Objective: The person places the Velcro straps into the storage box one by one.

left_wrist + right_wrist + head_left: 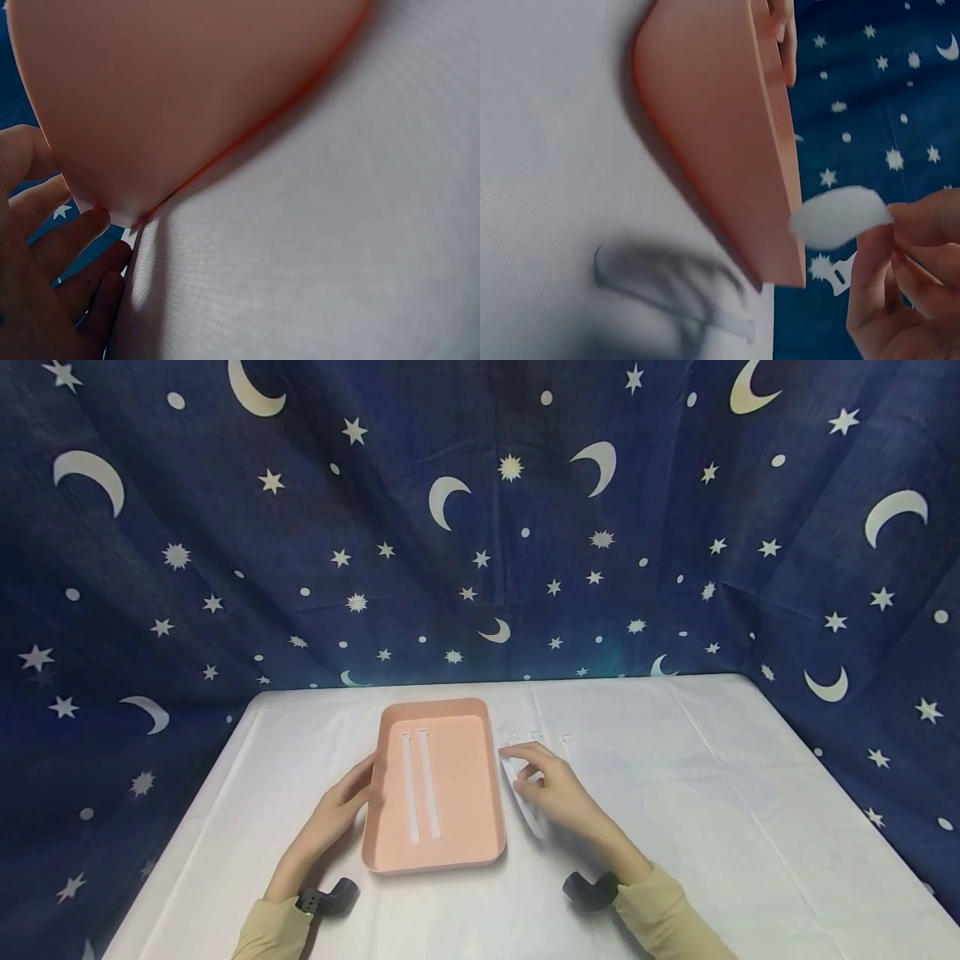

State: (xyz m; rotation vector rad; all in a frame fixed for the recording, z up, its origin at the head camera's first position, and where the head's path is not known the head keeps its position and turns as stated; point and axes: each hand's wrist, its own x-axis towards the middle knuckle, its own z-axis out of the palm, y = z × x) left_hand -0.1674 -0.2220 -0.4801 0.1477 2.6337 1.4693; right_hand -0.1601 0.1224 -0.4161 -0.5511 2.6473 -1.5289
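A shallow pink tray (468, 777) sits on the white-covered table. Two long white straps with slotted heads, one of them a strap (430, 785), lie lengthwise inside it, side by side. My left hand (341, 806) holds the tray's left wall at the rim; in the left wrist view its fingers (64, 244) rest along the outside. To the right of the tray, my right hand (558, 789) pinches another white strap (840, 217) between thumb and fingertips. This strap slants beside the tray's right wall, with one end bent toward the right wrist camera.
More white straps lie on the table right of the tray, partly behind the right hand; the head of one strap (567, 738) shows there. A dark blue curtain (420, 635) with moons and stars hangs behind the table (712, 827). Both wrists wear black devices.
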